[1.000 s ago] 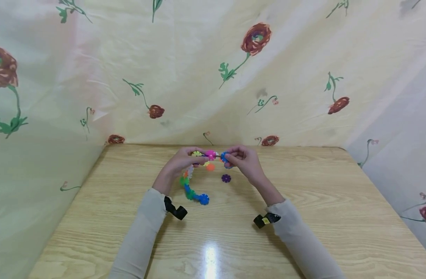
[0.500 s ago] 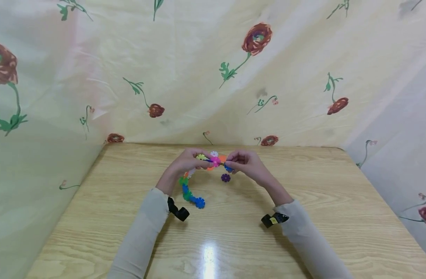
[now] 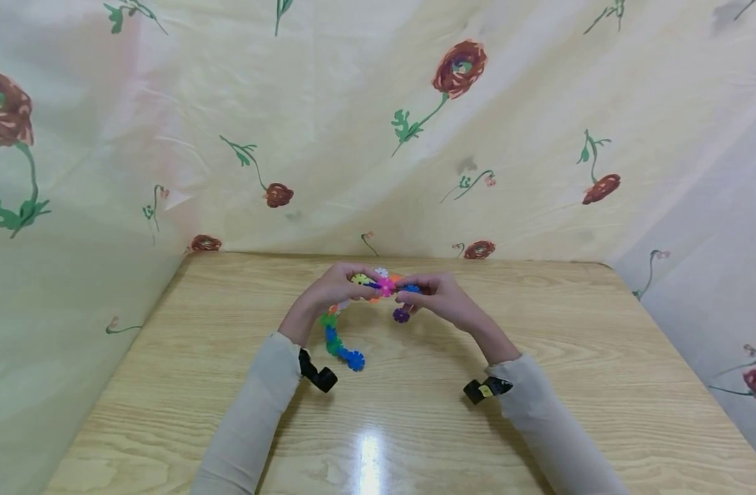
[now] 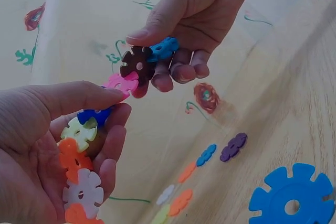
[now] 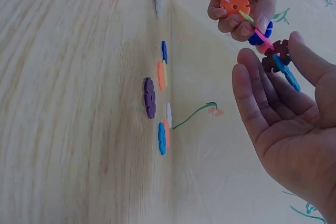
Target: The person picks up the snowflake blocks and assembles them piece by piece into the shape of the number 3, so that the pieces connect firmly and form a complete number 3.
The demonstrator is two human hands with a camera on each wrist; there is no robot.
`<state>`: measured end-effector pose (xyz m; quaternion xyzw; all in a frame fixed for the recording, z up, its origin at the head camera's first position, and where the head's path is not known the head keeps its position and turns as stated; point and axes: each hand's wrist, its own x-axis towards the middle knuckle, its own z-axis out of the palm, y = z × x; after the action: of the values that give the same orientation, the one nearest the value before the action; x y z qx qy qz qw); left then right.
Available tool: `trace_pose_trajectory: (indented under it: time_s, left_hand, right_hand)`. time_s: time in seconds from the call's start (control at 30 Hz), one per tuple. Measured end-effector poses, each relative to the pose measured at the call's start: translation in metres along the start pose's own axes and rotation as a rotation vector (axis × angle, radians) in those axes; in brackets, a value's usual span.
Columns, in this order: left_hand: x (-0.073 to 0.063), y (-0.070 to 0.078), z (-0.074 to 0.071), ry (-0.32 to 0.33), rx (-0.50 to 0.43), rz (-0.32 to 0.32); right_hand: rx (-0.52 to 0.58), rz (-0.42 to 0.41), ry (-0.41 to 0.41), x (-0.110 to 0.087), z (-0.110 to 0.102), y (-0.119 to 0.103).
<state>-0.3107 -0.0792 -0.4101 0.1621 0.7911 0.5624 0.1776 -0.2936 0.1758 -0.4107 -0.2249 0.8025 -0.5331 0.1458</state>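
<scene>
A chain of interlocking snowflake discs runs from my left hand (image 3: 330, 289) down toward the table. My left thumb and fingers pinch it near the pink disc (image 4: 123, 82). Beside that sit a dark blue disc (image 4: 94, 115), a pale yellow disc (image 4: 79, 132) and an orange disc (image 4: 73, 158). At the chain's other end is a blue disc (image 3: 356, 361). My right hand (image 3: 442, 299) holds a brown disc (image 4: 137, 65) between thumb and index finger, against the pink one. A light blue disc (image 4: 165, 49) is joined to the brown one, by the right palm.
On the wooden table (image 3: 415, 412), a purple disc (image 3: 401, 315) lies just below my right fingers. Several loose discs lie behind the hands, among them a white disc (image 3: 381, 272) and an orange disc (image 5: 160, 75). A flowered cloth (image 3: 353, 137) hangs along the table's back edge.
Both hands have lowered slightly toward me, and the right fingers have shifted on the discs. The left hand has moved a little right. The chain's free end has swung slightly nearer.
</scene>
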Motion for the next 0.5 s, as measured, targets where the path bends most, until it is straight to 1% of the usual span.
trace_pose_trajectory:
  time_s: [0.1,0.2,0.23,0.3,0.33,0.37,0.5]
  left_hand:
    - [-0.001,0.001,0.002,-0.006,0.007,0.031]
    - [-0.003,0.003,0.003,-0.004,0.017,0.053]
    - [-0.004,0.004,0.003,0.006,0.024,0.056]
    - [-0.008,0.007,0.002,0.049,0.028,0.059]
    - [-0.01,0.008,0.002,0.09,0.024,0.06]
    - [-0.012,0.009,0.002,0.146,0.02,0.064]
    - [-0.024,0.014,0.004,0.405,-0.035,0.083]
  right_hand:
    - [0.009,0.004,-0.011,0.0,0.001,-0.001]
    - [0.013,0.019,0.014,-0.001,0.002,0.0]
    - [0.015,0.022,0.027,-0.001,0.003,0.0]
    - [0.018,0.031,0.054,-0.002,0.004,0.0]
    - [0.024,0.034,0.066,-0.003,0.004,0.001]
    - [0.028,0.036,0.078,-0.003,0.005,0.002]
    - [0.03,0.029,0.11,-0.005,0.006,0.003]
